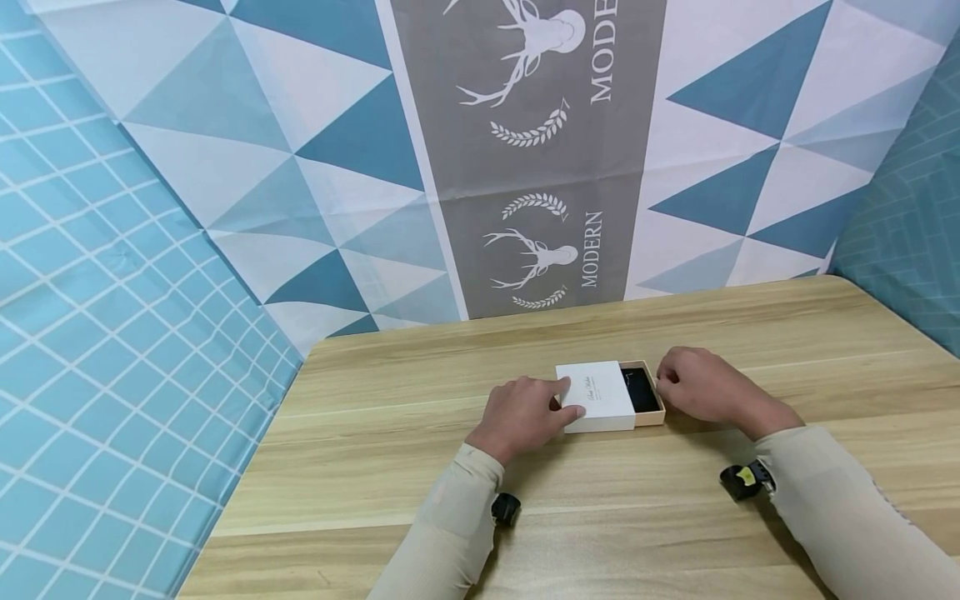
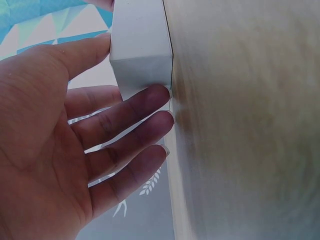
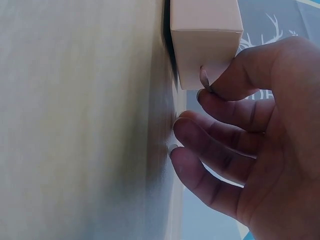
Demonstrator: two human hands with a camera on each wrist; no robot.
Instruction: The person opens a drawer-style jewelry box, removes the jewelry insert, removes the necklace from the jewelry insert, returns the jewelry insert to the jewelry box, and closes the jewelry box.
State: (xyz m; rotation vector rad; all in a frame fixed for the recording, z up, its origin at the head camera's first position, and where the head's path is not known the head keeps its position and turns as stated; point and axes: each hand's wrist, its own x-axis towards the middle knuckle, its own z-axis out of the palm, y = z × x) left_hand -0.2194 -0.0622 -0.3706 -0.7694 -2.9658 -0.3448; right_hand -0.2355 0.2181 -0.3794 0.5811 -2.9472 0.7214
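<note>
A small white slide-out box lies on the table, its printed sleeve [image 1: 600, 396] partly drawn off a peach-coloured inner drawer [image 1: 649, 418]. Inside the drawer sits a black pad [image 1: 642, 393] with a thin silvery line across it. My left hand [image 1: 519, 417] grips the sleeve's left end, and in the left wrist view its fingertips [image 2: 157, 95] lie along the end face. At the drawer's right end, my right hand [image 1: 701, 385] pinches a small ribbon pull tab [image 3: 203, 76] between thumb and index finger. The other right fingers curl loosely below it.
The box stands on a wood-grain table [image 1: 420, 467], toward its back half. Behind it hangs a patterned cloth [image 1: 540, 183] with deer heads and triangles. A blue checked cloth [image 1: 112, 333] borders the left side, and a teal one [image 1: 907, 217] the right.
</note>
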